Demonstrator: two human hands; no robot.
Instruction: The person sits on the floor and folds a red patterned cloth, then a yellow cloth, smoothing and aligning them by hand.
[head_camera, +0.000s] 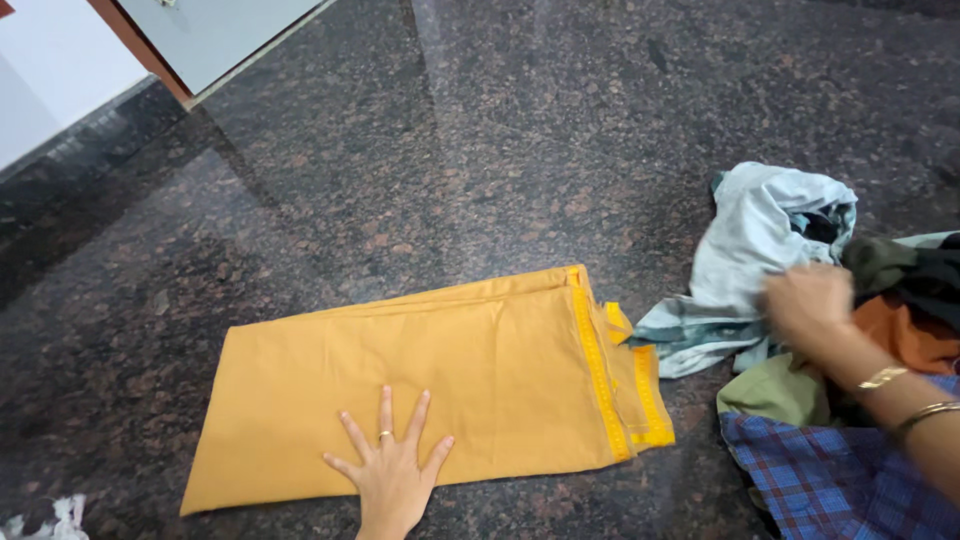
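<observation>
head view — left hand (392, 478) flat on orange cloth (420, 380)

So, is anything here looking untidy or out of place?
The orange cloth is folded flat under the left hand, but its right edge layers sit uneven. The clothes pile beside it is crumpled.

A home, by the look of it: a polished dark granite floor (450, 150) with a pile of mixed clothes (830, 330) at its right edge, and a white wall (50, 70) and door (210, 35) at the top left corner.
</observation>
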